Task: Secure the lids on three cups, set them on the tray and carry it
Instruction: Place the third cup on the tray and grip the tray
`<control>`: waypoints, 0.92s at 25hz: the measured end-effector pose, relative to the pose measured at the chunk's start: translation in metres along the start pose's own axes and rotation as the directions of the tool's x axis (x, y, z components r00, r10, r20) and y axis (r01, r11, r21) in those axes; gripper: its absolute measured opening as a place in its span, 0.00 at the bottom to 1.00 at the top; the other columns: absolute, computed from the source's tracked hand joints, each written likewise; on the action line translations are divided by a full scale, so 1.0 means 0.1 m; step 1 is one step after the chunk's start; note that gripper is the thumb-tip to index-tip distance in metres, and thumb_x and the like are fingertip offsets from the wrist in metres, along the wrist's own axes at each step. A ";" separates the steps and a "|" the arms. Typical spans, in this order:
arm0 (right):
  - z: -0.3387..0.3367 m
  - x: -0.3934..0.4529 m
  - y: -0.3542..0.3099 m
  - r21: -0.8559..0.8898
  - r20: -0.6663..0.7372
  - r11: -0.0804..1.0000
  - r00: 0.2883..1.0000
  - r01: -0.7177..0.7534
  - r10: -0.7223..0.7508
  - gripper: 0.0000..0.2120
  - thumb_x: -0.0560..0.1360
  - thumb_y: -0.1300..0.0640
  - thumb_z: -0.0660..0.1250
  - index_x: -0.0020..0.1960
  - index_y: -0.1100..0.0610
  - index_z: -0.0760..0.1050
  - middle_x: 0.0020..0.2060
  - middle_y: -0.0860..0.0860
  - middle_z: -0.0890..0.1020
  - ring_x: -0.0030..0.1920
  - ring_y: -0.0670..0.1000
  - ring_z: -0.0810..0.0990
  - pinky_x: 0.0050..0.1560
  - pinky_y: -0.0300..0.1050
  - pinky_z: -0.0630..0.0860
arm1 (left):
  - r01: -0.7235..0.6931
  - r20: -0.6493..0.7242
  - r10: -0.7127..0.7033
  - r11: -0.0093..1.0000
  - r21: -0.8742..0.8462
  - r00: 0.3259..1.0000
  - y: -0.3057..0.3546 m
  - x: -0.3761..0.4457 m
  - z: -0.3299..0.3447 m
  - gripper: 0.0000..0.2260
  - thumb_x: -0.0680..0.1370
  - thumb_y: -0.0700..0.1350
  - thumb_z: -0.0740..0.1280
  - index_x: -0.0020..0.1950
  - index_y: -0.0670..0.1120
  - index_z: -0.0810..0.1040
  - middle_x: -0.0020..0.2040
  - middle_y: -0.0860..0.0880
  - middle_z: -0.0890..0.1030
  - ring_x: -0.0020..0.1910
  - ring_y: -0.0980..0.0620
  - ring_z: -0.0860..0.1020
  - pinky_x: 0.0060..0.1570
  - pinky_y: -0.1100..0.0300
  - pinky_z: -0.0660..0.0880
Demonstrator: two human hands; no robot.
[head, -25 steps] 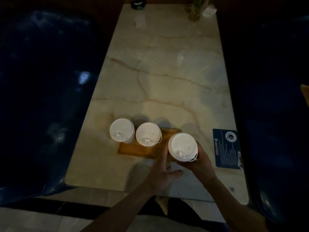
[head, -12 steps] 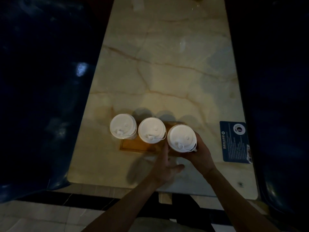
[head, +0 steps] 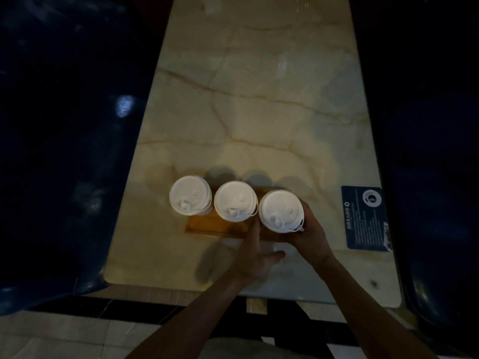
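All 3 cups wear white lids and stand in a row on the wooden tray near the counter's near edge. The right hand grasps the third cup at the tray's right end; whether it has fully landed is unclear. The left hand is released beside it. Carrying remains.

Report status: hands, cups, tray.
Right hand gripping third cup, at right end of tray. Left hand open beside it, fingers at the cup's base. All three lidded, in a row. Nothing in the way.
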State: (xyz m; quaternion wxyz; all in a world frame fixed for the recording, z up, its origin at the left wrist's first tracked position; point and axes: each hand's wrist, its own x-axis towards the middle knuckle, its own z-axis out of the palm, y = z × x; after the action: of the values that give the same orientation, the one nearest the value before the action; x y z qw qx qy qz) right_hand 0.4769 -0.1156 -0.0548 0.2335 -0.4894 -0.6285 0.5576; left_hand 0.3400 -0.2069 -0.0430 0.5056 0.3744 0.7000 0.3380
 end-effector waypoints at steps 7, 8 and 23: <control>0.02 0.03 0.02 0.016 -0.015 1.000 1.000 -0.008 0.008 0.43 0.59 0.58 0.85 0.69 0.48 0.70 0.62 0.40 0.79 0.61 0.38 0.78 0.61 0.34 0.74 | -0.015 0.016 0.014 1.000 0.019 1.000 -0.03 0.04 -0.04 0.50 0.65 0.46 0.76 0.80 0.45 0.49 0.79 0.44 0.60 0.79 0.47 0.59 0.76 0.42 0.62; 0.02 0.03 0.02 0.025 -0.016 1.000 1.000 -0.005 0.006 0.43 0.59 0.58 0.84 0.70 0.50 0.70 0.63 0.44 0.79 0.63 0.42 0.78 0.62 0.38 0.75 | -0.020 0.017 0.019 1.000 0.018 1.000 -0.02 0.05 -0.05 0.50 0.65 0.45 0.76 0.80 0.45 0.49 0.79 0.44 0.59 0.80 0.47 0.58 0.76 0.41 0.62; 0.05 0.07 -0.10 0.042 0.005 0.999 1.000 0.006 -0.007 0.45 0.55 0.40 0.78 0.69 0.48 0.68 0.60 0.35 0.76 0.57 0.25 0.73 0.54 0.20 0.69 | -0.048 0.025 0.048 0.999 0.008 0.999 -0.07 0.08 -0.12 0.52 0.64 0.47 0.77 0.80 0.48 0.49 0.80 0.46 0.59 0.80 0.49 0.58 0.75 0.40 0.63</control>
State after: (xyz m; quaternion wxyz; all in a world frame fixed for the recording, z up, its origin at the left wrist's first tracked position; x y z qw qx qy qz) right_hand 0.4666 -0.1106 -0.0491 0.2437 -0.4809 -0.6190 0.5711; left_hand 0.3254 -0.2043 -0.0499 0.5043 0.3972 0.6861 0.3424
